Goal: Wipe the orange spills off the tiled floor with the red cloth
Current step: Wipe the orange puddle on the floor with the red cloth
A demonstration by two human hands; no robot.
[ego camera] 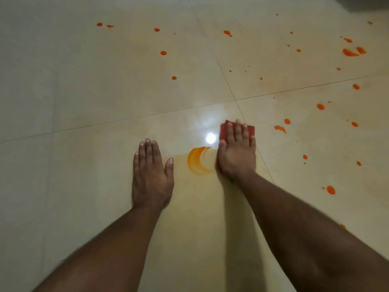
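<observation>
My right hand [236, 153] lies flat with straight fingers on the red cloth [224, 130], pressing it onto the tiled floor [84, 91]; most of the cloth is hidden under the hand. Just left of it is a curved orange smear [196, 162]. My left hand [151, 173] rests flat on the floor, fingers straight, left of the smear and holding nothing. Several orange drops dot the tiles farther away and to the right, with a bigger blotch [353, 52] at the far right.
A bright light reflection [211, 138] glares on the glossy tile between my hands. Grout lines cross just beyond the cloth. A dark object's edge [366, 3] shows at the top right corner.
</observation>
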